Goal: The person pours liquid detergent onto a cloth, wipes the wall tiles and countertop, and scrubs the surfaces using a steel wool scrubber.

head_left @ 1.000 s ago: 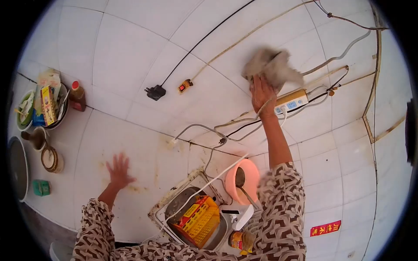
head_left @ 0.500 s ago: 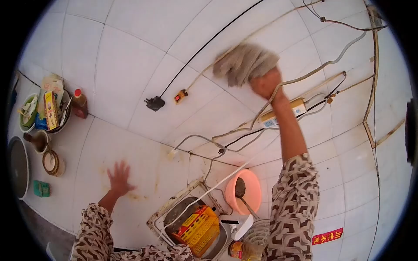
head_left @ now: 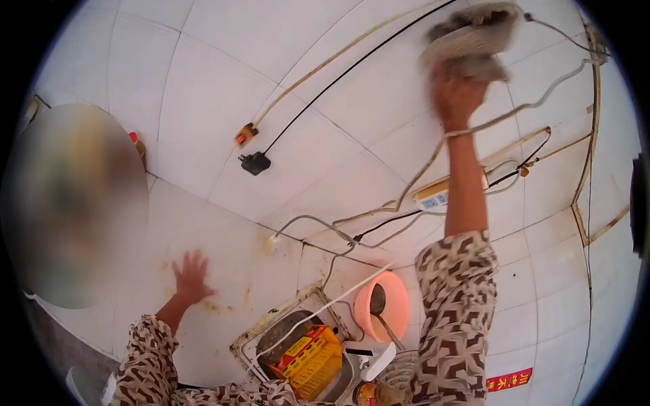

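Up on the white tiled wall [head_left: 223, 81], my right hand [head_left: 460, 98] presses a grey-brown cloth [head_left: 474, 40], its fingers mostly hidden by the cloth and smeared by motion. A grey cable [head_left: 497, 122] crosses at my right wrist. My left hand [head_left: 191, 277] lies flat on the white tiled counter [head_left: 223, 237] with fingers spread, holding nothing. Brownish stains mark the counter near it. Left of the cloth, a black plug adapter [head_left: 255, 163] and a yellowish plug with a red part [head_left: 246, 135] hang on cords against the wall.
A power strip [head_left: 433, 197] is on the wall behind my right forearm. Below are a sink [head_left: 288, 328] with a yellow basket [head_left: 315, 365], a pink bucket [head_left: 396, 308] holding a ladle, and a jar [head_left: 369, 392]. The left side is blurred; a red-capped bottle [head_left: 137, 147] shows beside it.
My right hand has moved the cloth up and to the right along the wall. The two hanging plugs have swung and changed places. My left hand stays flat on the counter.
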